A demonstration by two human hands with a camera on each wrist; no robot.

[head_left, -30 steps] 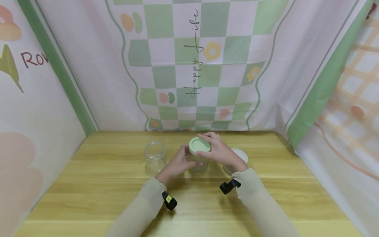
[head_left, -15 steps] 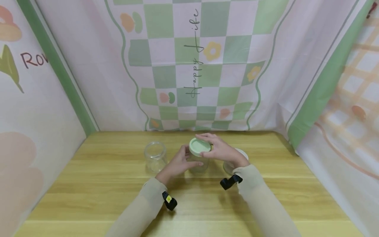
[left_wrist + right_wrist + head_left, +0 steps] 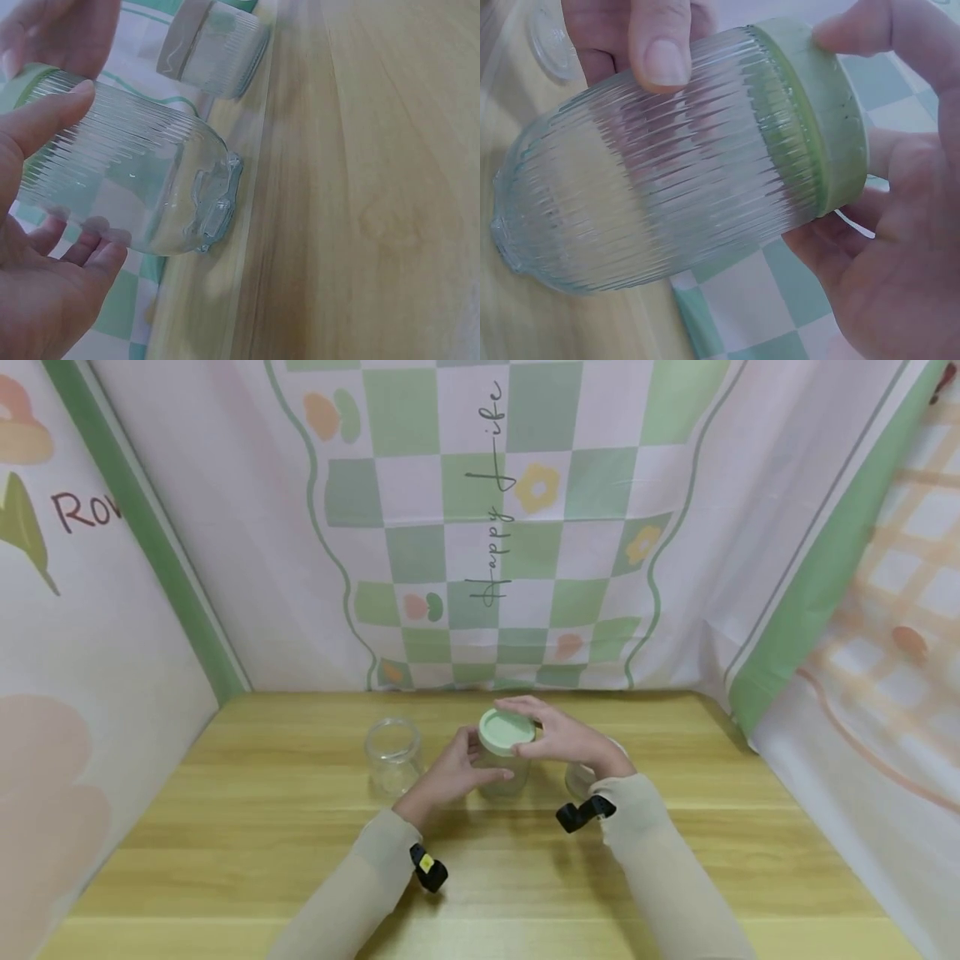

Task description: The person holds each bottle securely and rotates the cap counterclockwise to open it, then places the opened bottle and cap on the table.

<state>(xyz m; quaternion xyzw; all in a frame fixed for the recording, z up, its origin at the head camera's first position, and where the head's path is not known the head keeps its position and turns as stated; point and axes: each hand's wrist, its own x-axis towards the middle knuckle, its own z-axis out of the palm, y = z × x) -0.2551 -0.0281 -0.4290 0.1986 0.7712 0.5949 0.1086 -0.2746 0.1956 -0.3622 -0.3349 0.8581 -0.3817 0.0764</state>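
A ribbed clear glass jar (image 3: pixel 697 210) stands upright on the table, capped by a pale green lid (image 3: pixel 506 731). My left hand (image 3: pixel 450 772) grips the jar's body, thumb on the near side and fingertips on the far side. At the rim, my right hand (image 3: pixel 567 737) holds the lid between thumb and fingers. The right wrist view shows the green lid sitting on the jar's mouth, with its lower edge around the neck. Whether it is screwed tight cannot be told.
Left of the hands stands an open glass jar (image 3: pixel 393 764) with no lid on it. A second jar (image 3: pixel 225 49), with a pale lid, stands at the right, partly hidden behind my right wrist. A checked curtain (image 3: pixel 480 527) hangs behind the wooden table (image 3: pixel 225 827).
My right hand has turned slightly around the lid, its wrist and thumb shifting to the right. The left hand and the jar stay where they were.
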